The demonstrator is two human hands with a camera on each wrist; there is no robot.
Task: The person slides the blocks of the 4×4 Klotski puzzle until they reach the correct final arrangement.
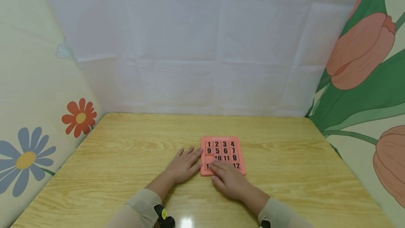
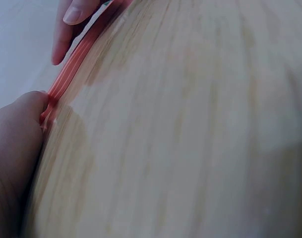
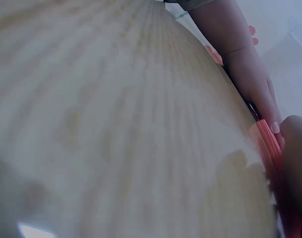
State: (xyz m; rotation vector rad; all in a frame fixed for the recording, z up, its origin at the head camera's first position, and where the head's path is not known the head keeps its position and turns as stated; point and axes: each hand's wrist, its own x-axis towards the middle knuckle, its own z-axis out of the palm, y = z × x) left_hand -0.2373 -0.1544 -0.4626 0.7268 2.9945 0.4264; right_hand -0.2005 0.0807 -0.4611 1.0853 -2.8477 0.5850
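Observation:
A pink sliding number puzzle (image 1: pixel 225 150) lies flat on the table, its digits black. Row one reads 1 2 3 4 and row two 9 5 6 7; a gap at the left end of row three precedes 10, 11 and 8. My left hand (image 1: pixel 185 166) lies beside the puzzle's left side, fingers extended, with the thumb (image 2: pixel 24 116) at the pink edge in the left wrist view. Over the bottom row, my right hand (image 1: pixel 231 182) rests its extended fingertips near the lower-left tile. It covers the middle bottom tiles; 12 shows to its right.
The wood-grain table (image 1: pixel 126 143) extends around the puzzle. A white cloth (image 1: pixel 183 45) hangs behind it. Flower-printed sheets (image 1: pixel 28 80) stand on both sides. A black strap with a yellow spot (image 1: pixel 164 215) sits at the left sleeve.

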